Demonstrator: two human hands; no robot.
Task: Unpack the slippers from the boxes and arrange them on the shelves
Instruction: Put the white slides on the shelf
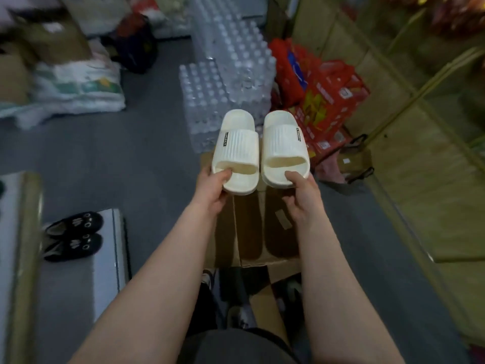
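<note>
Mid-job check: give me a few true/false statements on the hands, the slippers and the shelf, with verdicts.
1. The left hand grips the left cream slipper, and the right hand grips the right cream slipper. True.
2. Both cream slippers rest on the shelf. False: they are held above the open cardboard box.
3. A pair of black slippers lies on the shelf. True.
4. The red cartons stand left of the bottled water packs. False: they stand to the right.
</note>
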